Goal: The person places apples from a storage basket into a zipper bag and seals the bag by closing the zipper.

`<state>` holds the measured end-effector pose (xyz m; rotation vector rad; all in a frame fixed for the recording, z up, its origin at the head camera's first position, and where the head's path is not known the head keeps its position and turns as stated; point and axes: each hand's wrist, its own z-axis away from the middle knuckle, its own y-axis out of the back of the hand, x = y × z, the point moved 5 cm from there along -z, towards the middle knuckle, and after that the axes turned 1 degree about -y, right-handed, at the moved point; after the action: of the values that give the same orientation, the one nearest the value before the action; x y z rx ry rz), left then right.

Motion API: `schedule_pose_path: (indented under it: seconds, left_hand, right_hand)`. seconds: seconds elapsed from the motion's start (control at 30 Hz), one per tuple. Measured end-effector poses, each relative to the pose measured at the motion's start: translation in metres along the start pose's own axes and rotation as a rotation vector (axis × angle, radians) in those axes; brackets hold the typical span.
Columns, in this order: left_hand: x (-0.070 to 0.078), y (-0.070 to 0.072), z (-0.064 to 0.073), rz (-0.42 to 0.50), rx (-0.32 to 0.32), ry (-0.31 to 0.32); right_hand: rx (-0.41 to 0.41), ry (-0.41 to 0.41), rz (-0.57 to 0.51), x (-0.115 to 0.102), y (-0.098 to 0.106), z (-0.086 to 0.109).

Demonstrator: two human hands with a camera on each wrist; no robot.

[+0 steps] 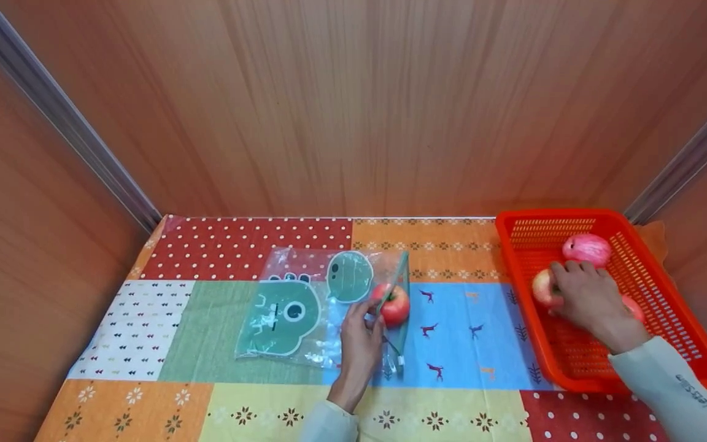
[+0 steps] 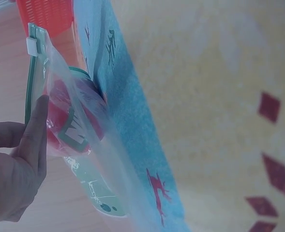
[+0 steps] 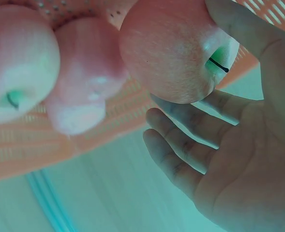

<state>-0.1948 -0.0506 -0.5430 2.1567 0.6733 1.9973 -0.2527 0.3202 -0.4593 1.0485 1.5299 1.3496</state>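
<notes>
My left hand (image 1: 361, 341) pinches the green zip edge of a clear plastic zip bag (image 1: 292, 313) printed with a green cartoon figure. Inside the bag, just behind its mouth, lies a red apple (image 1: 395, 310); the left wrist view shows a white slider (image 2: 32, 47) at the end of the zip. Over in the red basket (image 1: 593, 385), my right hand (image 1: 590, 301) grips a pale red apple (image 1: 542, 288), with the thumb on one side and fingers on the other. Another apple (image 1: 633, 309) is partly hidden under that hand. Behind them sits a pink fruit (image 1: 593, 248).
The basket's raised rim surrounds the fruit at the right of the table. A patchwork-print cloth (image 1: 267, 411) covers the tabletop. Wooden panels (image 1: 353, 110) close off the back and both sides. Blue-patterned cloth lies between bag and basket.
</notes>
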Motion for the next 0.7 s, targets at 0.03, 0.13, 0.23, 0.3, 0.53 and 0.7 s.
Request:
schedule_pose_path:
  seconds: [0.03, 0.13, 0.23, 0.3, 0.53, 0.7]
  left_hand:
    - [-0.001, 0.0, 0.0, 0.001, -0.003, 0.001]
    - [-0.002, 0.001, -0.001, 0.017, -0.003, -0.005]
    - [-0.003, 0.0, -0.002, 0.041, -0.01, 0.001]
    - [-0.004, 0.0, -0.002, 0.049, -0.018, 0.015]
    - [-0.005, -0.001, -0.004, 0.075, -0.031, 0.033]
    - [-0.005, -0.001, -0.005, 0.074, -0.035, 0.041]
  right_hand:
    - [0.013, 0.002, -0.005, 0.0, 0.004, 0.001]
    - [0.057, 0.013, 0.006, -0.001, 0.017, 0.005]
    - [0.107, 0.016, 0.009, -0.003, 0.028, 0.008]
    - [0.154, 0.028, 0.008, -0.006, 0.035, 0.011]
    - [0.228, 0.037, 0.009, -0.016, 0.054, 0.014]
    - [0.195, 0.0, -0.007, -0.025, 0.063, 0.013]
